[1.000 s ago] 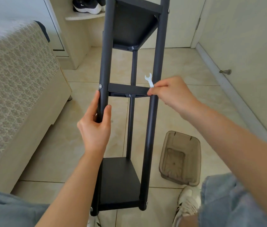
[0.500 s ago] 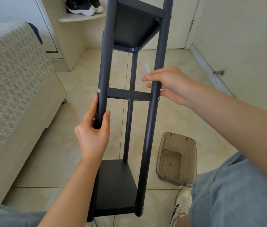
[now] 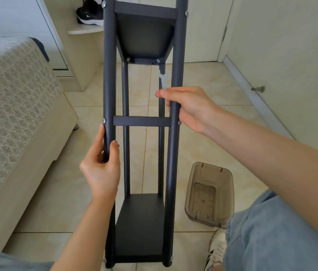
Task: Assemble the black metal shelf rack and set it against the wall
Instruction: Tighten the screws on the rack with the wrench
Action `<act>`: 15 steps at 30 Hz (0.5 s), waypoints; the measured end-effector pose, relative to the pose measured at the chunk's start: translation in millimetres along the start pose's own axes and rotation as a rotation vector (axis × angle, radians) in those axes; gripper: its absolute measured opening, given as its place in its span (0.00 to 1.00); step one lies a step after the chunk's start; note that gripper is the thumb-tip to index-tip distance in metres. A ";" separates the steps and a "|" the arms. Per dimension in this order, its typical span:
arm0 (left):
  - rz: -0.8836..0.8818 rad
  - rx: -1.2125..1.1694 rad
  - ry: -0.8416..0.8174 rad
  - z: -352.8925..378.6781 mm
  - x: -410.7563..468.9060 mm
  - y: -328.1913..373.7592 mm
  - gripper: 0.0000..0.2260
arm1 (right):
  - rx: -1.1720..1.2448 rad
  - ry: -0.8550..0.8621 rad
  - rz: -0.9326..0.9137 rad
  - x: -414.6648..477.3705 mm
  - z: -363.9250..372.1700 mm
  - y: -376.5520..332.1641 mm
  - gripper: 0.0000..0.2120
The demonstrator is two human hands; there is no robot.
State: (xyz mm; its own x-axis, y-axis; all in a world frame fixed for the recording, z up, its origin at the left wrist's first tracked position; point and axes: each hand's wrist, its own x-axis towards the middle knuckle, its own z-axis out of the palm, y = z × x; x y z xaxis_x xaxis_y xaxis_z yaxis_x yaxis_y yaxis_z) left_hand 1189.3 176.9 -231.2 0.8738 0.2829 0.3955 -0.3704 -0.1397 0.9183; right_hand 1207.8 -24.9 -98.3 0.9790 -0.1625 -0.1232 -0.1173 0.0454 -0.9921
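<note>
The matte black tubular rack (image 3: 140,222) is being held upright, the left grip (image 3: 101,169) curling round its left post (image 3: 108,75) below the crossbar (image 3: 142,121), the right grip (image 3: 189,108) wrapping its right post (image 3: 177,55) above, also holding a small pale wrench (image 3: 163,80).

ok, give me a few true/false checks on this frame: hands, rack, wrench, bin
1. The left hand grips the rack by its left front post, below the crossbar. True.
2. The right hand hangs free of the rack. False: it grips the right front post just above the crossbar, with a small wrench sticking up from its fingers.
3. The brown bin stands on the rack's bottom shelf. False: it stands on the floor, to the right of the rack.
4. A black sneaker sits on a corner shelf beyond the rack. True.
</note>
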 end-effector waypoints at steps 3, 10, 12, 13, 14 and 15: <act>0.004 -0.008 0.015 0.2 0.0 0.3 0.22 | -0.006 -0.025 -0.025 -4.9 1.9 -3.7 0.07; -0.015 -0.027 0.075 3.0 3.5 -3.0 0.20 | -0.046 -0.121 -0.173 -9.0 7.6 -11.7 0.08; -0.023 -0.042 0.085 3.2 2.6 -6.4 0.20 | -0.074 -0.138 -0.197 -8.4 8.3 -11.5 0.09; -0.027 -0.052 0.088 3.4 2.6 -7.8 0.20 | -0.084 -0.143 -0.202 -7.7 8.5 -11.4 0.08; -0.030 -0.060 0.090 3.2 3.1 -9.1 0.20 | -0.083 -0.148 -0.207 -6.7 8.8 -11.4 0.06; -0.031 -0.065 0.093 3.0 4.0 -10.2 0.20 | -0.075 -0.154 -0.214 -5.4 9.3 -11.4 0.05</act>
State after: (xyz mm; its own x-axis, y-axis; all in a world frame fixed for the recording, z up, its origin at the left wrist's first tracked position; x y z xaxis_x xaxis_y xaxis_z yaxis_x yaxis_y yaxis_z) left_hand 1197.6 176.6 -239.1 0.8531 0.3738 0.3640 -0.3658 -0.0688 0.9281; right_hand 1205.4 -15.4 -86.1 0.9960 -0.0082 0.0893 0.0888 -0.0483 -0.9949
